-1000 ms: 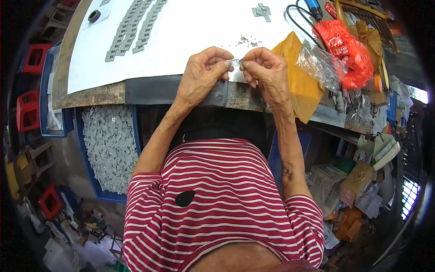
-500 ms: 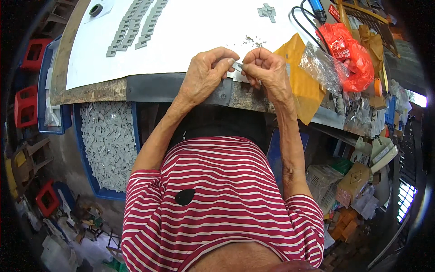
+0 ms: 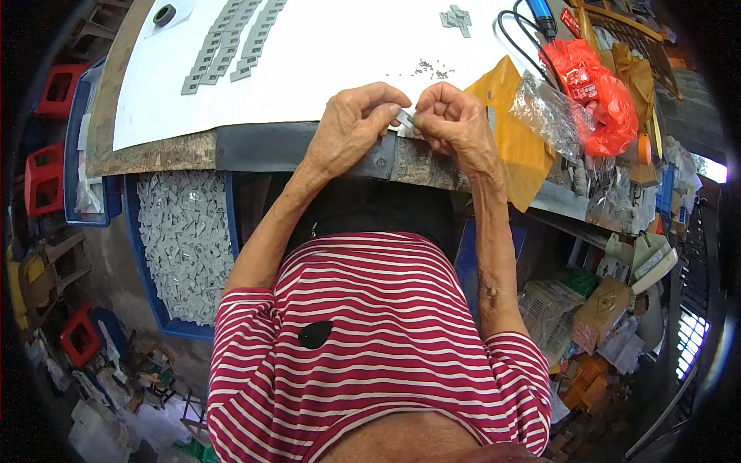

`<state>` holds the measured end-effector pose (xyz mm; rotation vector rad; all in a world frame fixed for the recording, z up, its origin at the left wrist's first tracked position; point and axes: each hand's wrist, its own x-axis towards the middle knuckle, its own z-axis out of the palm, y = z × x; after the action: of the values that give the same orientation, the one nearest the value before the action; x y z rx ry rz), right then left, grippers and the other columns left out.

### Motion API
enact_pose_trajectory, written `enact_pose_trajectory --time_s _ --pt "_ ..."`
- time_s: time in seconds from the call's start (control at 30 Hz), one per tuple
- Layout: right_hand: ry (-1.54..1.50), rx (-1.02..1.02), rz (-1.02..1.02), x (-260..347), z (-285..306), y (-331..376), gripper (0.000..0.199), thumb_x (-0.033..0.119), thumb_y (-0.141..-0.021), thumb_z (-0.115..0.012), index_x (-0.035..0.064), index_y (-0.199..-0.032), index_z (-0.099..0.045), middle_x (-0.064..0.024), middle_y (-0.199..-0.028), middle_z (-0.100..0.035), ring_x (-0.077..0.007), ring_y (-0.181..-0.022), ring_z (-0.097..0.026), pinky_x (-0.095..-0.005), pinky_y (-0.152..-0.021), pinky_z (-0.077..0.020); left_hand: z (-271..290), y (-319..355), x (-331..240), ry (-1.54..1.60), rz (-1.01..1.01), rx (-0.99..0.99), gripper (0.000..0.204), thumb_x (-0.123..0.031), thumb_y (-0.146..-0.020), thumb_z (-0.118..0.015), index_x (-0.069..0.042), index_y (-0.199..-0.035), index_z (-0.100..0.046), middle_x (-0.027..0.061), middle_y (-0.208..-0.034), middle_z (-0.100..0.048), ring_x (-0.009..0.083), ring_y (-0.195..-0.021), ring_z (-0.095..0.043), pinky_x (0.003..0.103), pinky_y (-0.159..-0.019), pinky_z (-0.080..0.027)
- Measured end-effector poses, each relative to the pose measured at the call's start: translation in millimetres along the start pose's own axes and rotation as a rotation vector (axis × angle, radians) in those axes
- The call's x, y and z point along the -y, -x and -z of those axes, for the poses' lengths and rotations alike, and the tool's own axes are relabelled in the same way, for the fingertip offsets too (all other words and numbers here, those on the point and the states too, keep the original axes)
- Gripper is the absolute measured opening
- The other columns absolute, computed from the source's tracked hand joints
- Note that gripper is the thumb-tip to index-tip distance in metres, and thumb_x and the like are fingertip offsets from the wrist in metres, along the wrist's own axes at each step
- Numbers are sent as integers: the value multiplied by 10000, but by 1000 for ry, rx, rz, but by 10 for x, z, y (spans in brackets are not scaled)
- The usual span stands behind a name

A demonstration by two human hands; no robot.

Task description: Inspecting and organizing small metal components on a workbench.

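Both hands meet over the near edge of the tabletop (image 3: 309,147), pinching one small flat grey plastic piece (image 3: 405,118) between them. The left hand (image 3: 351,127) has thumb and forefinger closed on its left end, and the right hand (image 3: 455,119) is curled tight on its right end, so only a sliver of grey shows in the gap.

It looks light and stiff, a thin moulded part that would snap or flick away rather than bend, and fingertips on the ends seem the sensible hold. As far as I can tell its long axis runs left to right, tilted slightly down to the right; which face is up is hidden.

Beyond the hands lies a white paper sheet (image 3: 324,54) with a sprinkle of tiny dark bits (image 3: 432,71). At the far left, rows of similar grey pieces (image 3: 228,42) lie in lines, and a small cluster of grey pieces (image 3: 455,17) sits far right. A yellow envelope (image 3: 513,127) and an orange plastic bag (image 3: 590,85) lie to the right. Below the tabletop, a blue crate of grey pieces (image 3: 185,247) stands on the left.
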<state>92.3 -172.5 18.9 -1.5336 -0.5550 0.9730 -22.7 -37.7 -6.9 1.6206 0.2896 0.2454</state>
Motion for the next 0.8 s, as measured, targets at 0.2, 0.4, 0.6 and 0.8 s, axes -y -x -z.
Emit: enact_pose_trajectory --time_s 0.2,0.4,0.6,0.8 --pt "35 -26 -4 -42 -6 -10 129 21 -727 -622 20 -831 -546 -10 -618 -568 -37 -471 -492 -140 -392 -354 -15 9 -13 -53 -8 -11 183 -133 -848 -532 -16 -967 -607 12 -702 -578 62 -620 -506 192 -574 -436" --pt "44 -28 20 -98 -59 -26 117 52 -762 -601 -5 -860 -570 -26 -639 -576 -50 -481 -506 -145 -404 -371 11 -5 19 120 12 -15 179 -112 -842 -537 1 -967 -596 15 -691 -587 58 -597 -520 172 -569 -438" --pt "-84 -68 9 -141 -100 -54 97 64 -775 -586 -20 -824 -587 -30 -616 -574 -52 -471 -502 -154 -390 -363 37 -24 34 205 60 3 184 -104 -835 -546 0 -979 -591 15 -688 -591 60 -595 -525 171 -572 -441" --pt "-86 -99 6 -89 -119 -80 89 60 -774 -579 -22 -809 -589 -32 -595 -568 -45 -465 -499 -153 -384 -361 111 -9 -76 -237 -66 38 183 -109 -818 -570 -1 -962 -599 55 -746 -622 108 -659 -573 224 -604 -467"
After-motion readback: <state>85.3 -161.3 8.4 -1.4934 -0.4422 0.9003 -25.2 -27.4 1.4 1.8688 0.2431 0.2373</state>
